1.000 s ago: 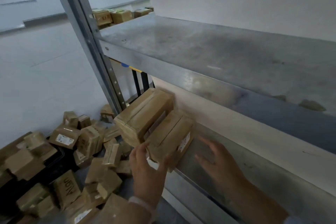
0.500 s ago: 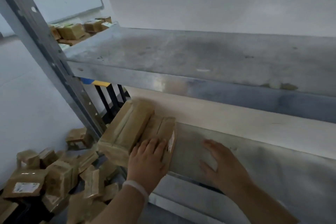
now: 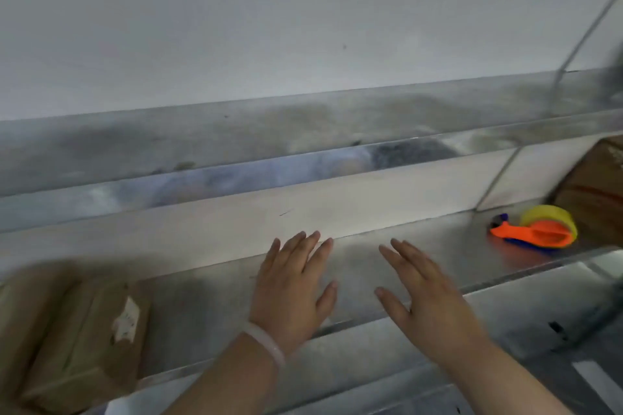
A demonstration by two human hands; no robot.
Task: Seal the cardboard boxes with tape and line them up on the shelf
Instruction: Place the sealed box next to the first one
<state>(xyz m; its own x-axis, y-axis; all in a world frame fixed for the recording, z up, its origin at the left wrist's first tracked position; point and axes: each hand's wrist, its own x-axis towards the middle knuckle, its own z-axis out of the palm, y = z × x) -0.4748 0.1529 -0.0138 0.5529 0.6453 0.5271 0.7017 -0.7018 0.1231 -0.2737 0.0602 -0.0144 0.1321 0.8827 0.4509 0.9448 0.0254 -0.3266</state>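
Lining-up step: your left hand (image 3: pixel 293 293) and right hand (image 3: pixel 428 303) were spread, empty, over the shelf (image 3: pixel 209 313); boxes (image 3: pixel 77 340) sat left of them. Likely next: fetch the tape dispenser (image 3: pixel 536 232), right of them.

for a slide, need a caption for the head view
Open left hand and right hand over the metal shelf, cardboard boxes at its left end, orange tape dispenser to the right.

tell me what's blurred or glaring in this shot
Head view: motion blur smears the boxes at lower left and the top right corner; the left hand, right hand and tape dispenser are sharper; pale glare runs along the front lip of the upper shelf; shelf edges slant up to the right.
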